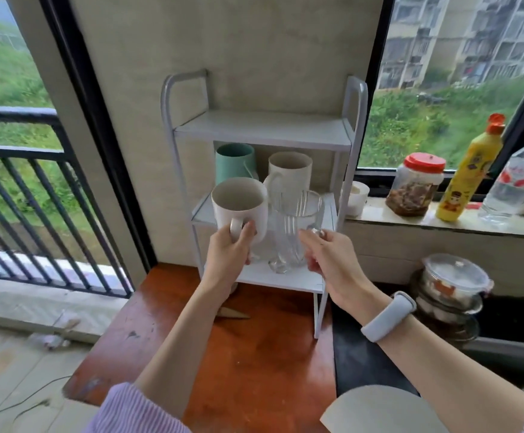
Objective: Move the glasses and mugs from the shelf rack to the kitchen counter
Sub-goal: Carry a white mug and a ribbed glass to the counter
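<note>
A white three-tier shelf rack (262, 132) stands on a reddish-brown wooden surface against the wall. My left hand (228, 256) grips the handle of a white mug (239, 210), held in front of the rack's middle shelf. My right hand (329, 260) holds the handle of a tall clear glass mug (295, 226) beside it. At the back of the middle shelf stand a teal mug (234, 160) and a cream mug (289, 171). Another clear glass (278, 265) seems to stand on the bottom shelf, partly hidden behind the held glass.
The dark kitchen counter (363, 354) lies to the right with stacked lidded containers (451, 295). On the window sill (426, 221) stand a small white cup (356, 196), a red-lidded jar (415, 185), a yellow bottle (470, 170) and a clear bottle (516, 179). A balcony railing (20, 195) is at left.
</note>
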A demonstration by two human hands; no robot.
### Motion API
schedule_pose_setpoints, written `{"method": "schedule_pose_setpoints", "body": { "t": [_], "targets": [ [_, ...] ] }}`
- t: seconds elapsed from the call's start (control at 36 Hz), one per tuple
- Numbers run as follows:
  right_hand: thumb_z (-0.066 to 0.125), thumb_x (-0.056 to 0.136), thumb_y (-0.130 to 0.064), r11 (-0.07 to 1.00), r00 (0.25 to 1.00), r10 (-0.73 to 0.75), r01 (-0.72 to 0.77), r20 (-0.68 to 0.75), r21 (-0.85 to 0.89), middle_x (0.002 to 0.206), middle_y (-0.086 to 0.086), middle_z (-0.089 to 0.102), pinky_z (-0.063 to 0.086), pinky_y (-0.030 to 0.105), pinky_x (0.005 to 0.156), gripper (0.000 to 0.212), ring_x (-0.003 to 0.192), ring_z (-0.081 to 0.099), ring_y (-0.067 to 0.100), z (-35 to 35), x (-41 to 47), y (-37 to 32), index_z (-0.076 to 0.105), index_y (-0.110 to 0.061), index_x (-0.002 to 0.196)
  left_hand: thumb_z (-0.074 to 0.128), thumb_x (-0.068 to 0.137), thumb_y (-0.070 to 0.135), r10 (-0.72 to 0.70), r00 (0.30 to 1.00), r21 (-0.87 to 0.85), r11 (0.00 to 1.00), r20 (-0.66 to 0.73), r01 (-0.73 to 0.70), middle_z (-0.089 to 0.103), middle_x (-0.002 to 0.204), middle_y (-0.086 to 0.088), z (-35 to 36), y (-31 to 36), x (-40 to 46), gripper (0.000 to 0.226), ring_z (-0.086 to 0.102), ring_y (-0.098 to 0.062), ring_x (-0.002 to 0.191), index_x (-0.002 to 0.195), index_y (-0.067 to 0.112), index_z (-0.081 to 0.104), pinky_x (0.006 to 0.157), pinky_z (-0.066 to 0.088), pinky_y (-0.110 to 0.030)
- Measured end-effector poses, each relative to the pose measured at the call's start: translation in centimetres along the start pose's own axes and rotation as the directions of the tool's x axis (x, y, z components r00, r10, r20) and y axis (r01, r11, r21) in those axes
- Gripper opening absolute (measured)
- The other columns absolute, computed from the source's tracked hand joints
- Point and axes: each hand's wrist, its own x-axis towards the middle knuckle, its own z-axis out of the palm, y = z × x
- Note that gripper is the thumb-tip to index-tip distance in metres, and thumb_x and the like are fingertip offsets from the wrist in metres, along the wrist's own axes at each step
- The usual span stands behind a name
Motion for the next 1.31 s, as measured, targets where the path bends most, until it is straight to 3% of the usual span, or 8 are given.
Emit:
{"method": "schedule_pose_setpoints", "body": {
  "t": [0.22,0.33,0.44,0.58,0.72,0.94,1.06,1.31],
  "targets": [
    [0.054,0.083,-0.02,0.987,0.999,-0.035,0.033,-0.008,-0.158,0.042,-0.01,0.033,0.024,0.033,0.052,0.047,0.048,0.027,0.011,-0.6,-4.9,7.5,0.038,-0.024,0.039,0.053,0.093,0.026,0.167,0.984,0.156,0.975,-0.057,-0.156,0.052,0.054,0.009,-1.2,-2.5,-5.7,0.027,0.047,-0.011,0.045,0.068,0.036,0.052,0.043,0.039,-0.02],
    [0.053,0.086,-0.014,0.986,0.998,-0.059,0.053,-0.037,-0.157,0.035,-0.012,0.037,0.024,0.017,0.042,0.053,0.038,0.028,0.004,-1.3,-6.8,9.5,0.046,-0.03,0.036,0.052,0.092,0.025,0.12,0.993,0.189,0.975,-0.024,-0.113,0.051,0.055,0.007,-1.3,-4.8,-9.5,0.024,0.044,-0.012,0.044,0.071,0.036,0.053,0.039,0.038,-0.034],
    [0.053,0.072,-0.043,0.985,0.991,-0.047,0.024,-0.128,-0.173,0.039,-0.009,0.029,0.02,0.018,0.041,0.042,0.041,0.022,0.006,-2.7,-9.0,10.9,0.031,-0.024,0.042,0.051,0.091,0.03,0.045,0.999,0.166,0.985,0.029,-0.049,0.048,0.05,0.009,-0.2,-6.1,-11.9,0.023,0.041,-0.009,0.043,0.068,0.029,0.053,0.04,0.036,-0.026],
    [0.053,0.084,-0.011,0.97,0.972,-0.04,-0.018,-0.23,-0.243,0.038,-0.011,0.032,0.02,0.013,0.039,0.05,0.04,0.025,0.005,-6.3,-11.9,12.8,0.033,-0.028,0.041,0.05,0.092,0.029,0.014,0.987,0.171,0.984,0.16,-0.041,0.049,0.052,0.008,3.2,-6.6,-13.3,0.022,0.043,-0.009,0.045,0.071,0.025,0.054,0.041,0.038,-0.025],
    [0.053,0.08,-0.005,0.945,0.923,-0.034,-0.096,-0.383,-0.313,0.047,-0.003,0.03,0.022,0.017,0.041,0.038,0.043,0.027,0.006,-12.0,-15.4,13.1,0.033,-0.015,0.05,0.05,0.092,0.029,0.014,0.955,0.116,0.992,0.297,-0.051,0.051,0.052,0.011,8.6,-6.1,-16.0,0.022,0.047,-0.003,0.047,0.071,0.029,0.054,0.043,0.037,-0.014],
    [0.052,0.076,-0.014,0.941,0.747,-0.065,-0.175,-0.661,-0.29,0.043,-0.01,0.024,0.021,0.019,0.043,0.038,0.042,0.026,0.006,-24.7,-25.4,12.2,0.027,-0.021,0.048,0.049,0.093,0.027,0.065,0.811,0.056,0.991,0.581,-0.119,0.052,0.057,0.005,22.2,-3.4,-24.0,0.022,0.045,-0.005,0.051,0.072,0.026,0.054,0.051,0.037,-0.021],
    [0.056,0.081,0.001,0.944,0.608,-0.056,-0.225,-0.792,-0.24,0.039,-0.01,0.023,0.021,0.018,0.043,0.051,0.042,0.025,0.006,-32.3,-33.3,12.5,0.024,-0.021,0.047,0.051,0.091,0.032,0.101,0.728,-0.007,0.991,0.678,-0.131,0.051,0.054,0.008,30.4,-1.6,-31.2,0.024,0.042,-0.003,0.047,0.067,0.025,0.051,0.046,0.034,-0.014],
    [0.052,0.081,0.002,0.913,0.276,-0.084,-0.364,-0.957,-0.185,0.051,-0.002,0.022,0.017,0.023,0.045,0.043,0.047,0.022,0.008,-47.9,-53.1,10.5,0.024,-0.015,0.053,0.048,0.092,0.041,0.185,0.411,-0.157,0.982,0.893,-0.1,0.049,0.047,0.013,47.1,4.3,-51.1,0.024,0.04,-0.002,0.046,0.072,0.029,0.052,0.048,0.034,-0.02]
  ]
}}
